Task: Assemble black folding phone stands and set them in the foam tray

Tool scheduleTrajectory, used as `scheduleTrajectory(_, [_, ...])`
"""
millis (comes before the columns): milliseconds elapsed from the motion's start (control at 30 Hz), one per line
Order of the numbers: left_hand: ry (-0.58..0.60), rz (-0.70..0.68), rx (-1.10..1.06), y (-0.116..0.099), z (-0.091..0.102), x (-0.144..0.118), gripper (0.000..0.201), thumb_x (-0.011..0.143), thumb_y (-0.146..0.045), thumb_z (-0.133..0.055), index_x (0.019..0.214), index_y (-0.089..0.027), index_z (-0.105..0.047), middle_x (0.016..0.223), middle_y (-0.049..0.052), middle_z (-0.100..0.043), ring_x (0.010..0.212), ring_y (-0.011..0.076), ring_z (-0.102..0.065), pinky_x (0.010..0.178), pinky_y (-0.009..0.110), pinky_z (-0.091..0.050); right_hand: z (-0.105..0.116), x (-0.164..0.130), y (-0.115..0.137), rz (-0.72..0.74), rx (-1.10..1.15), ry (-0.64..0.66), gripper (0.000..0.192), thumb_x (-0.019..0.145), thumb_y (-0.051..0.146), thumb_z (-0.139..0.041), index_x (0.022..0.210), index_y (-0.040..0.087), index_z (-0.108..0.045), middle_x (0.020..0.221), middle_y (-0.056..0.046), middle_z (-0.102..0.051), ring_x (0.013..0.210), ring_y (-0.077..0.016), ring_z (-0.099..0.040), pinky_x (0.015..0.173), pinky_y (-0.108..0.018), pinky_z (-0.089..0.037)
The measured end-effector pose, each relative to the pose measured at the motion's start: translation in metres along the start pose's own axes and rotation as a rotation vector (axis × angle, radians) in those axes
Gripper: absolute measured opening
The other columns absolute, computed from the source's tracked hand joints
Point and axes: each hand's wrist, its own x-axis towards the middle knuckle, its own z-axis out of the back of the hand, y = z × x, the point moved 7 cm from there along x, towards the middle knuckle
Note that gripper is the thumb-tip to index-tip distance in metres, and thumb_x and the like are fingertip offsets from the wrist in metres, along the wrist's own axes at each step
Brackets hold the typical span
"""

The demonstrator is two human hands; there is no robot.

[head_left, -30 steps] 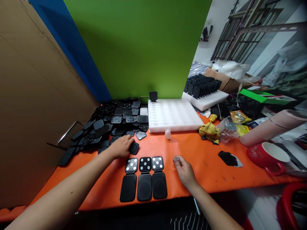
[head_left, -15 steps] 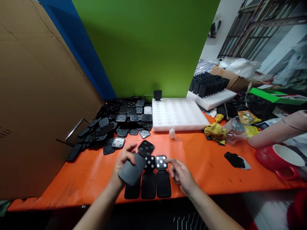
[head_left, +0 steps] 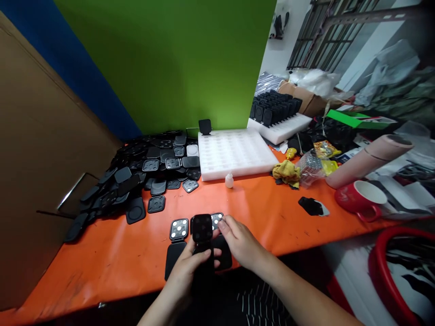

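Note:
My left hand (head_left: pixel 185 267) is wrapped round a hinged black piece (head_left: pixel 201 227), its square dark panel tilted up towards me. To the right of it my right hand (head_left: pixel 239 237) has thumb and finger pinched together at the edge of a white-dotted square panel (head_left: pixel 216 219); what they hold, if anything, is too small to make out. That panel belongs to another hinged piece, with its black flap (head_left: pixel 223 253) lying towards me, partly hidden by my hands. On the left lies a similar hinged piece with a white-dotted panel (head_left: pixel 179 229).
A heap of black hinged pieces (head_left: pixel 131 181) covers the table's left side. A white foam tray (head_left: pixel 238 154) lies at the back, with a small white bottle (head_left: pixel 229 181) before it. At right are a yellow cloth (head_left: pixel 286 173), a red mug (head_left: pixel 356 201) and a pink flask (head_left: pixel 369 160).
My left hand has brought its black piece right and towards me, over the middle of the row. My right hand has gone from a pointing finger to a pinch. The view has turned right.

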Motion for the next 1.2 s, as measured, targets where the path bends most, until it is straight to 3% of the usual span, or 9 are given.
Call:
scheduleTrajectory(100, [0.01, -0.097, 0.122, 0.001, -0.001, 0.009, 0.057, 0.072, -0.028, -0.062, 0.126, -0.023, -0.041, 0.114, 0.01, -0.058, 0.096, 0.0253, -0.059, 0.078, 0.036, -0.048, 0.002, -0.008, 0.013, 0.077, -0.242, 0.053, 0.022, 0.091, 0.03, -0.034, 0.089, 0.02, -0.053, 0.085, -0.001, -0.059, 0.078, -0.0127, -0.053, 0.067, -0.023, -0.036])
scheduleTrajectory(233, [0.013, -0.326, 0.51, -0.001, -0.005, 0.012, 0.056, 0.079, -0.032, -0.052, 0.131, -0.023, -0.035, 0.132, 0.008, -0.044, 0.121, 0.0257, -0.038, 0.1, 0.04, -0.03, 0.001, -0.013, 0.015, 0.063, -0.535, 0.072, 0.023, 0.09, 0.036, -0.037, 0.086, 0.022, -0.056, 0.079, 0.001, -0.059, 0.073, -0.0132, -0.054, 0.06, -0.023, -0.032])
scheduleTrajectory(333, [0.019, -0.424, 0.766, 0.0, -0.011, 0.008, 0.056, 0.085, -0.028, -0.042, 0.137, -0.025, -0.021, 0.138, 0.005, -0.035, 0.128, 0.0208, -0.026, 0.105, 0.039, -0.02, 0.003, -0.015, 0.017, 0.063, -0.659, 0.068, 0.027, 0.091, 0.033, -0.034, 0.086, 0.021, -0.057, 0.081, -0.001, -0.059, 0.072, -0.0132, -0.054, 0.06, -0.024, -0.032])
scheduleTrajectory(433, [0.012, -0.425, 0.888, 0.001, -0.015, 0.004, 0.056, 0.088, -0.027, -0.035, 0.139, -0.026, -0.013, 0.141, 0.005, -0.03, 0.128, 0.02, -0.027, 0.103, 0.038, -0.024, 0.003, -0.017, 0.022, 0.09, -0.672, 0.133, 0.026, 0.089, 0.031, -0.035, 0.091, 0.019, -0.058, 0.086, -0.003, -0.059, 0.074, -0.0137, -0.055, 0.063, -0.024, -0.034])
scheduleTrajectory(633, [0.041, -0.385, 0.906, 0.003, -0.021, 0.001, 0.054, 0.089, -0.028, -0.032, 0.139, -0.022, -0.012, 0.135, 0.009, -0.04, 0.121, 0.0199, -0.04, 0.098, 0.035, -0.034, 0.004, -0.019, 0.018, 0.11, -0.591, 0.185, 0.037, 0.083, 0.051, -0.042, 0.085, 0.018, -0.058, 0.082, -0.002, -0.061, 0.072, -0.0145, -0.056, 0.059, -0.024, -0.033])
scheduleTrajectory(833, [0.019, -0.373, 0.797, 0.011, -0.021, 0.002, 0.043, 0.087, -0.029, -0.037, 0.128, -0.017, -0.038, 0.123, 0.01, -0.052, 0.112, 0.0233, -0.048, 0.091, 0.034, -0.039, -0.005, -0.026, 0.018, 0.157, -0.528, 0.124, 0.031, 0.089, 0.041, -0.036, 0.078, 0.021, -0.057, 0.076, 0.002, -0.061, 0.069, -0.01, -0.055, 0.061, -0.021, -0.033])
scheduleTrajectory(967, [-0.055, -0.367, 0.754, 0.013, -0.02, 0.004, 0.047, 0.087, -0.03, -0.039, 0.131, -0.016, -0.031, 0.122, 0.011, -0.052, 0.113, 0.0243, -0.046, 0.092, 0.036, -0.038, -0.007, -0.029, 0.023, 0.143, -0.645, 0.099, 0.037, 0.09, 0.042, -0.033, 0.075, 0.02, -0.058, 0.073, 0.0, -0.061, 0.067, -0.0122, -0.055, 0.058, -0.023, -0.033])
scheduleTrajectory(1100, [-0.031, -0.453, 0.82, 0.004, -0.028, 0.002, 0.048, 0.088, -0.029, -0.036, 0.134, -0.018, -0.027, 0.124, 0.011, -0.049, 0.119, 0.0227, -0.04, 0.098, 0.036, -0.032, -0.007, -0.032, 0.028, 0.14, -0.753, 0.093, 0.034, 0.09, 0.041, -0.033, 0.083, 0.018, -0.058, 0.078, -0.003, -0.062, 0.07, -0.0164, -0.056, 0.06, -0.027, -0.035])
scheduleTrajectory(1200, [0.013, -0.446, 0.848, 0.002, -0.034, 0.001, 0.047, 0.088, -0.028, -0.034, 0.134, -0.018, -0.028, 0.121, 0.011, -0.052, 0.116, 0.0228, -0.044, 0.095, 0.035, -0.035, -0.007, -0.035, 0.028, 0.128, -0.744, 0.096, 0.032, 0.089, 0.041, -0.035, 0.084, 0.018, -0.057, 0.08, -0.003, -0.062, 0.071, -0.0167, -0.057, 0.06, -0.027, -0.036])
